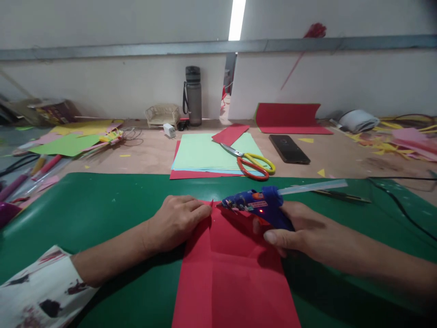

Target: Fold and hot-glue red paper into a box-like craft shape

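A creased sheet of red paper [246, 282] lies on the green mat, running toward me. My left hand [180, 218] grips its far left edge, fingers curled and thumb pressed by a small lifted fold. In my right hand [293, 232] is a blue hot glue gun [273, 212], its small red light lit. The nozzle points left, close above the paper's far edge and near my left thumb; I cannot tell whether it touches. A clear glue stick [314, 187] sticks out of the gun's back.
Beyond the green mat [102, 200] lie scissors [254, 164] on stacked pale green paper [205, 152], a phone [289, 149] and a folded red card [290, 118]. A bottle [194, 98] stands near the wall. Paper scraps [68, 143] cover the left; a black cable [399, 205] crosses the right.
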Tool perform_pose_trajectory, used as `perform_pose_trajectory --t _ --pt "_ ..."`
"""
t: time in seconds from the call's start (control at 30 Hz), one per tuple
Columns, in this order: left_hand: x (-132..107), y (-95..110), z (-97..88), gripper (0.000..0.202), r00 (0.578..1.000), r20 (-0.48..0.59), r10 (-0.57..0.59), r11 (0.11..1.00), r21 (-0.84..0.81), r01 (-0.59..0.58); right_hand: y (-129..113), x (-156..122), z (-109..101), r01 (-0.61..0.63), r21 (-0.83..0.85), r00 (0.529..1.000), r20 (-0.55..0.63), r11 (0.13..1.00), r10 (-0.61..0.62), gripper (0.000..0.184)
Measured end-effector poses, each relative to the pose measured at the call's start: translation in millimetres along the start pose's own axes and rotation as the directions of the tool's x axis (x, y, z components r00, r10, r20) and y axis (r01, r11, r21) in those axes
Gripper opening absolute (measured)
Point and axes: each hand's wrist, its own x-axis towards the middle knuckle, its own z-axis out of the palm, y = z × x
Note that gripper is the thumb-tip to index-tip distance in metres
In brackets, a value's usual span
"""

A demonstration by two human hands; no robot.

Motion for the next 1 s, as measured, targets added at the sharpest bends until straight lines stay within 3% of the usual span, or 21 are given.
perform_pose_trajectory --t 0.23,0.5,1.0 --pt "-1.1 -0.9 1.9 0.011 0.999 0.002 -0.039 0.999 -0.008 0.039 3.2 7.7 5.1 0.016 0.072 0.999 0.044 0.997 -0.019 0.013" --pt "-0.3 -0.6 1.3 0.015 0.999 -0.024 -0.038 0.999 -0.016 0.038 3.4 7.5 5.5 0.072 0.033 0.997 -0.006 0.997 -0.071 0.012" --pt "1.2 1.0 0.7 0.012 0.998 -0.038 -0.044 0.999 0.029 0.045 6.0 6.5 5.4 0.081 0.002 0.996 0.029 0.997 -0.082 0.016"
